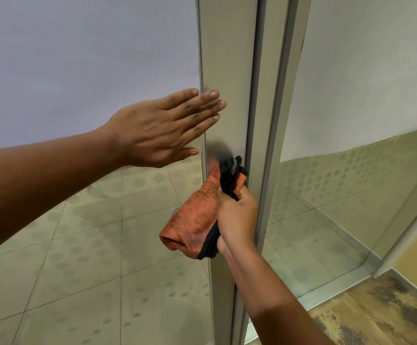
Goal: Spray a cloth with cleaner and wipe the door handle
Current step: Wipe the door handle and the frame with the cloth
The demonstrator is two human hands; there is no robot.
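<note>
Plainly soft and light: one orange cloth [195,215] with black edging, bunched in the right hand [237,220], pressed where the door handle sits on the door frame [227,58]; handle itself hidden. Best gripped mid-bunch. Left hand [157,128] flat, fingers straight, against the frame. Two hands, no sprayer seen.

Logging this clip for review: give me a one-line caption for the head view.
Left hand flat against the door frame while the right hand grips an orange cloth at the frame.
</note>
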